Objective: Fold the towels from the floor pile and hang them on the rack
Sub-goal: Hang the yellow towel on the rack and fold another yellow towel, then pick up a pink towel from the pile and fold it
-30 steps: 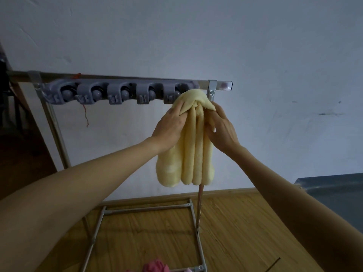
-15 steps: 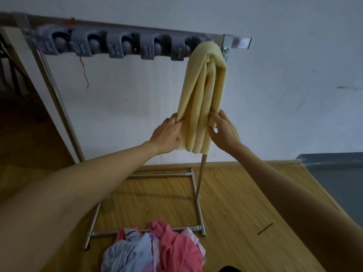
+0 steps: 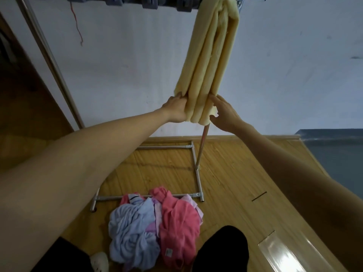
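The yellow towel [image 3: 211, 55] hangs folded over the rack [image 3: 198, 158], near the right end of its top bar, and drops in thick soft folds against the wall. Both hands are at its bottom edge. The left hand [image 3: 176, 109] presses flat against the left side of the folds, fingertips tucked at the hem; I can't tell whether it pinches any cloth. The right hand [image 3: 224, 114] is spread, fingers straight, just touching the right side, holding nothing. It looks like a last squaring-up of a towel already hung. The cloth seems plush and fairly bulky, light enough for one hand, limp rather than stiff, so it will sag and slide wherever it isn't supported; an uneven drape could creep off the bar. Down on the wood floor, just in front of the rack's foot, the pile [image 3: 155, 226] waits: a pale blue towel, a pink one, some lilac between, all tangled. Those are best taken by a corner or hem, shaken loose, then held at two corners to fold.
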A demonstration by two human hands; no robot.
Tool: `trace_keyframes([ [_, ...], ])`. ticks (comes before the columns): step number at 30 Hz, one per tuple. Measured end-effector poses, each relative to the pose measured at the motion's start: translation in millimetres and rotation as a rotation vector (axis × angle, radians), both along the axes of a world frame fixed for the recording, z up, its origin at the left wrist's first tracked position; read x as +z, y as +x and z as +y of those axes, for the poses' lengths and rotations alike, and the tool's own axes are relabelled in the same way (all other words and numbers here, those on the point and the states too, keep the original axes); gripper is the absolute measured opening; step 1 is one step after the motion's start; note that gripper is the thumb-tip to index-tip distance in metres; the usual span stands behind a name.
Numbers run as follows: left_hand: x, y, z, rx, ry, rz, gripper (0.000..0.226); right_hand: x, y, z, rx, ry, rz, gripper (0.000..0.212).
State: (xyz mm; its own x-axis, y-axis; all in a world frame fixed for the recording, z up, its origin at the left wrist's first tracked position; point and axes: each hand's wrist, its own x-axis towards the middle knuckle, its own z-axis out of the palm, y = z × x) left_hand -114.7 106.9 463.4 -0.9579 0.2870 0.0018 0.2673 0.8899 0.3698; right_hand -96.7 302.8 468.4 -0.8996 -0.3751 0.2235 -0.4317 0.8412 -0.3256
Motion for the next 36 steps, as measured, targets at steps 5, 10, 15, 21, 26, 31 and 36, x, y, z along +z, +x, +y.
trace_keyframes([
  [5,-9,26,-11,-0.171,-0.035,-0.198,0.078,-1,19,4,-0.026,0.133,-0.228,0.074],
  [10,-31,75,-33,-0.125,-0.137,-0.266,0.08,-18,64,3,-0.024,0.285,-0.341,0.071],
  [15,-53,139,-63,-0.097,-0.147,-0.329,0.079,-49,127,-15,-0.025,0.393,-0.445,0.069],
  [21,-84,210,-88,-0.077,-0.122,-0.344,0.079,-97,201,-47,0.002,0.367,-0.53,0.07],
  [26,-131,253,-108,-0.061,-0.099,-0.416,0.081,-146,236,-64,0.067,0.366,-0.618,0.069],
  [31,-198,268,-130,-0.065,-0.104,-0.509,0.075,-209,239,-68,0.087,0.378,-0.675,0.055],
  [36,-264,265,-136,-0.069,-0.171,-0.623,0.065,-278,242,-67,0.043,0.416,-0.858,0.061],
])
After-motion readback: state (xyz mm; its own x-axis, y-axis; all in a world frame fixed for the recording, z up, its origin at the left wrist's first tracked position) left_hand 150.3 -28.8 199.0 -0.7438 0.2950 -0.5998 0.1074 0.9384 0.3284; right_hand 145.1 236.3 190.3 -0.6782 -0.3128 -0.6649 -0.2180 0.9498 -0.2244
